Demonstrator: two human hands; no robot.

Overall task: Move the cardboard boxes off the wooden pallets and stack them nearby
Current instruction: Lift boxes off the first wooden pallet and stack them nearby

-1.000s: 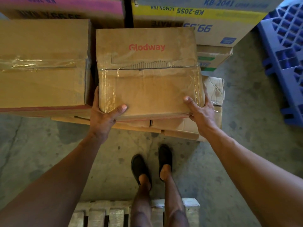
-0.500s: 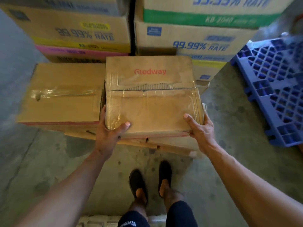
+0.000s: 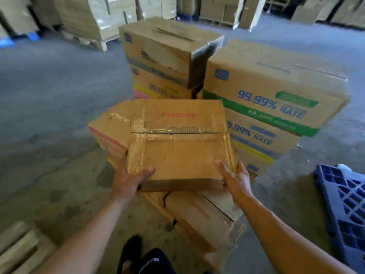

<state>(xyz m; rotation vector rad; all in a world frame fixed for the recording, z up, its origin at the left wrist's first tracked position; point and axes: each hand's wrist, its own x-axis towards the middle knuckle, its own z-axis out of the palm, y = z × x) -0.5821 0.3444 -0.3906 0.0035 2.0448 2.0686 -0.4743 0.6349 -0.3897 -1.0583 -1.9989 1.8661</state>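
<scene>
Left hand (image 3: 129, 181) and right hand (image 3: 236, 181) grip the near corners of the Glodway box (image 3: 177, 151) atop a low pile of boxes (image 3: 205, 216) beside taller stacks (image 3: 272, 91), stacking seemingly well advanced, this box not yet released.

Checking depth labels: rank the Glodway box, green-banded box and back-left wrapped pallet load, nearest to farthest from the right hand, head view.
1. Glodway box: held by the right hand at its right edge.
2. Green-banded box: just behind, to the right.
3. Wrapped pallet load: far back left.
</scene>
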